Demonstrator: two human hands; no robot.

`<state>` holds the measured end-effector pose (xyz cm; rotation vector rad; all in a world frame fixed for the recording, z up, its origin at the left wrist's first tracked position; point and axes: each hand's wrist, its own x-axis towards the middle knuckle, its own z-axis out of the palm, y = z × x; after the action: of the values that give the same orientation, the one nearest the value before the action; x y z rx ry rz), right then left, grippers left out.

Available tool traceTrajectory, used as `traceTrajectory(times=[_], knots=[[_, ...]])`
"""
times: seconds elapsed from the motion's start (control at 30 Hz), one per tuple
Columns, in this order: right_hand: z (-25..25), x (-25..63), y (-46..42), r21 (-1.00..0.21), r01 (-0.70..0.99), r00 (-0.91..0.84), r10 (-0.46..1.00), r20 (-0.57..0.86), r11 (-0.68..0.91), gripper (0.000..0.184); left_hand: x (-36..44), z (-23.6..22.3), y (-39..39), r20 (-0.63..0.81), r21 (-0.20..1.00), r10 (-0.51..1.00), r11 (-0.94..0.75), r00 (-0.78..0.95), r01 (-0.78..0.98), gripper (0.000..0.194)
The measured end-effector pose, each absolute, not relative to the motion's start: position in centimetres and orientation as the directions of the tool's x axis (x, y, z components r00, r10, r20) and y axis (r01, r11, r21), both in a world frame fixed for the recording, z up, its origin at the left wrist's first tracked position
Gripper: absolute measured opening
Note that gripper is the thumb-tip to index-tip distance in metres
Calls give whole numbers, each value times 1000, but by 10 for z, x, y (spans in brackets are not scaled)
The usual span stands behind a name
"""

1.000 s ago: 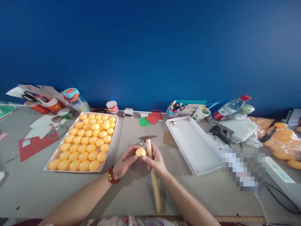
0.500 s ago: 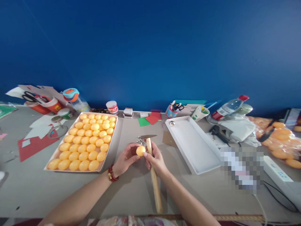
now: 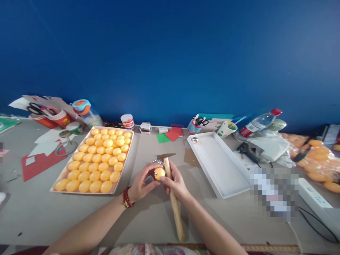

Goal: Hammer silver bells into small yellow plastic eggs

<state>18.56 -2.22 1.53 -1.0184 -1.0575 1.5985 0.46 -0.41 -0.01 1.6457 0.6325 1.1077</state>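
Between my hands is an orange ping-pong ball (image 3: pixel 160 173), with a small shiny metal piece on its left side. My left hand (image 3: pixel 142 181) curls thumb and fingers around the left of the ball. My right hand (image 3: pixel 177 181) grips a hammer (image 3: pixel 174 209) by its wooden handle, with the thumb pressed against the ball. The hammer's dark metal head points away from me. Just beyond my left fingertips lies a pile of small silvery metal pieces (image 3: pixel 157 161), partly hidden. A shallow box of orange balls (image 3: pixel 117 191) stands to the left.
A white tray (image 3: pixel 221 170) to the right has a shiny round metal piece (image 3: pixel 194 140) in its far corner. Scissors cups, a plastic bottle (image 3: pixel 257 125), a glue gun (image 3: pixel 248 152) and a power strip (image 3: pixel 316 200) surround the work area. Bagged orange balls (image 3: pixel 318 159) lie far right.
The ball has turned, and the metal piece on its left side now shows. My left fingers have shifted around it, and the hammer has moved slightly left.
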Motion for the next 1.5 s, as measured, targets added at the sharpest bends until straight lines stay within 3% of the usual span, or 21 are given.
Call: traceTrajectory(times=[0.23,0.37,0.5,0.6,0.93,1.23,1.37,1.5], knots=[[14,184,-23,-951,-245,-222,966,-134,-188,60,4,0,-3,326,945,848,-306,418,-116,36],[22,193,-17,-971,-212,-191,979,-72,-113,47,5,5,-1,241,967,925,-205,295,-149,35],[23,211,-3,-999,-39,1,999,-33,-33,42,6,9,3,154,972,982,-132,106,-193,31],[18,219,5,-994,108,116,993,-15,-28,41,8,9,4,135,971,989,-120,60,-208,31],[-1,196,0,-936,334,-87,986,-144,-107,43,8,7,0,137,972,988,-120,69,-204,30],[2,185,0,-719,694,-68,989,-133,-49,56,7,3,-4,131,982,983,-110,129,-155,31],[-1,182,-1,-705,709,-60,992,-110,-36,47,6,1,-5,110,986,984,-91,139,-136,32],[-1,187,0,-851,523,-55,995,-84,-43,33,6,-1,-6,112,990,982,-96,152,-106,33]])
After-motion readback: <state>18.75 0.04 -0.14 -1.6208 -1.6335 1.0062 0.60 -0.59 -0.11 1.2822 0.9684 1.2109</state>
